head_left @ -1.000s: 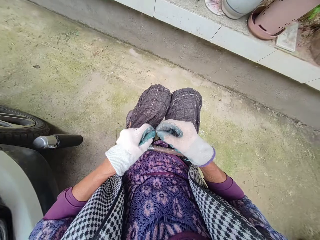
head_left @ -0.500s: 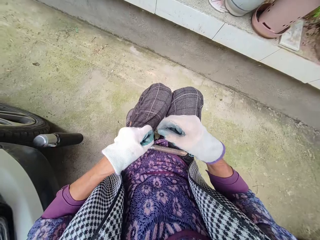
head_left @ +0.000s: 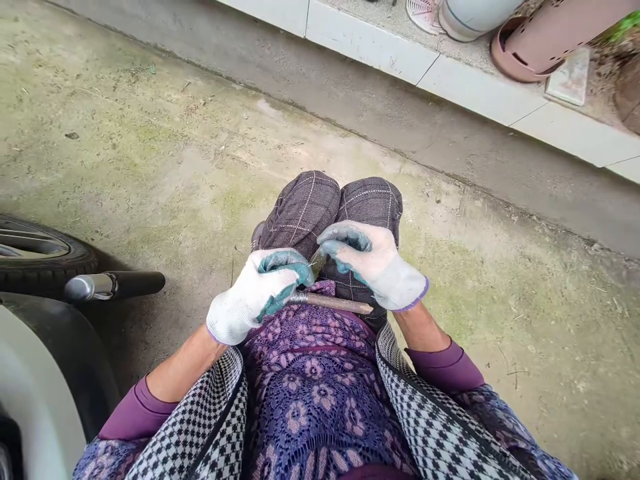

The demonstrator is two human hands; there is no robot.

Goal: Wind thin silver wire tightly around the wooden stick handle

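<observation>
White-and-teal work gloves cover both hands, above my lap. My left hand [head_left: 265, 287] is closed, fingers curled, at the left end of a short wooden stick [head_left: 340, 304]. Silvery windings [head_left: 299, 297], like thin wire, circle the stick where it enters the glove; its far end there is hidden. My right hand [head_left: 367, 257] is pinched closed just above the stick, apart from it. A thin, pale strand [head_left: 316, 260] runs between the fingertips of both hands; I cannot make out its material for certain. The stick lies across the front of my lap, its bare end pointing right.
My knees [head_left: 370, 207] in checked trousers are just beyond the hands. A vehicle's wheel [head_left: 40, 247] and a dark handle with a silvery end [head_left: 125, 285] stand at left. A tiled ledge [head_left: 370, 53] with a pink container [head_left: 545, 40] runs across the top right.
My left hand has turned, showing more of its teal palm and the windings on the stick. My right hand has shifted slightly up and left, and the strand between the hands shows more clearly.
</observation>
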